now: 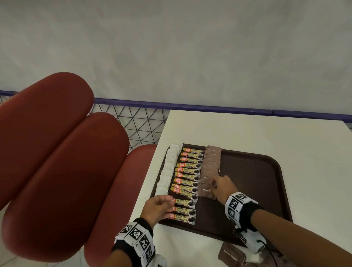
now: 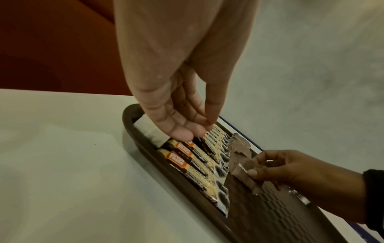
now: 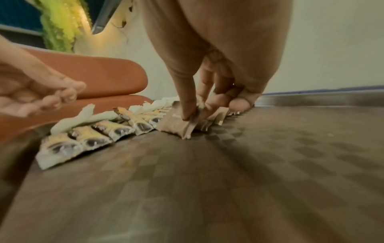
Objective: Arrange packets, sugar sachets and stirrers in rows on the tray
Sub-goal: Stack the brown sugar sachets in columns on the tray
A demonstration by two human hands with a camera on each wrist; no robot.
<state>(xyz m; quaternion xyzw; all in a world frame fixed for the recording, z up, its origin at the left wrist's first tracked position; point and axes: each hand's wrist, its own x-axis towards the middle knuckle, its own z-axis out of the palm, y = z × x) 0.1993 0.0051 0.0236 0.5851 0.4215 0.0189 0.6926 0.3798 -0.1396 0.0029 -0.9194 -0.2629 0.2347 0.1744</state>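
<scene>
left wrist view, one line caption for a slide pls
Right hand pinches a brown sugar sachet beside the coffee packets on the tray.

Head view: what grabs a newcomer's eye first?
The dark brown tray on the white table, its left side filled with three rows: white sachets, yellow coffee packets and brown sugar sachets. The right hand pinches one brown sachet at that row's near end. Red seat cushions fill the left.

Red padded seat (image 1: 57, 164), white table (image 1: 251, 134), seemingly grey wall (image 1: 187, 42).
</scene>
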